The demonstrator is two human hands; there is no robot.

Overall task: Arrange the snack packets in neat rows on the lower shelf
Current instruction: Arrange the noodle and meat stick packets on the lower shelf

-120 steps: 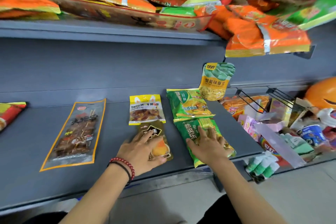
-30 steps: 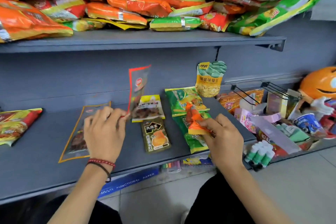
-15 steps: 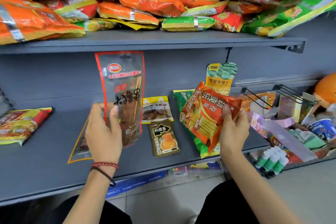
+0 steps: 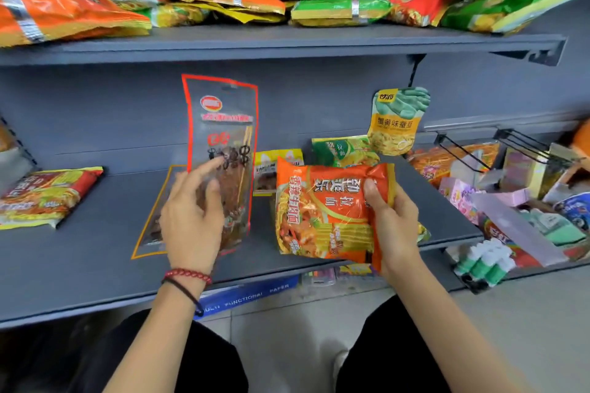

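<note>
One skewer packet (image 4: 223,124) upright, noodle packet (image 4: 325,210) sideways

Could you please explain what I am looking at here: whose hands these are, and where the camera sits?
There is no machine. A person wears one camera on the head, looking forward and down at their own hands; every picture comes from it. The left hand holds a clear red-edged packet upright. The right hand grips an orange noodle packet. On the grey lower shelf lie an orange-edged packet, a yellow packet, a green packet and, far left, a red-and-yellow packet.
</note>
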